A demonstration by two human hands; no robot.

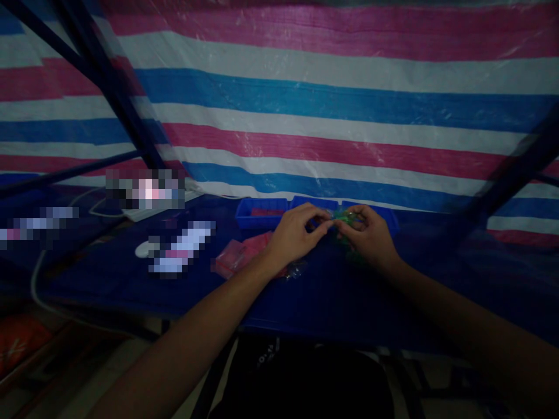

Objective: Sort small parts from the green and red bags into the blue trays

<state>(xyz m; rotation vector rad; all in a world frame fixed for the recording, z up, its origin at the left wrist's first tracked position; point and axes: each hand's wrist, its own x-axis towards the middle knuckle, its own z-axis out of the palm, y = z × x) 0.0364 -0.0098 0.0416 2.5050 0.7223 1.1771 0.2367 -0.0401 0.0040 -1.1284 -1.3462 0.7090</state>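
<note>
Nothing legible. Bottom centre: white lettering on dark clothing, too dim. Lower left: white mark on orange item, unclear.

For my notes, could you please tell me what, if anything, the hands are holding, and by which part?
The left hand and right hand hold a green thing; which part is too blurred to tell.

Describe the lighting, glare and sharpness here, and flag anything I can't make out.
Head view: dim overall, with the blue table far darker than the striped sheet; head view: pale glints on that sheet; head view: the green item between left hand and right hand looks smeared, its shape unclear; head view: blocky pixelation hides patches at left.
</note>
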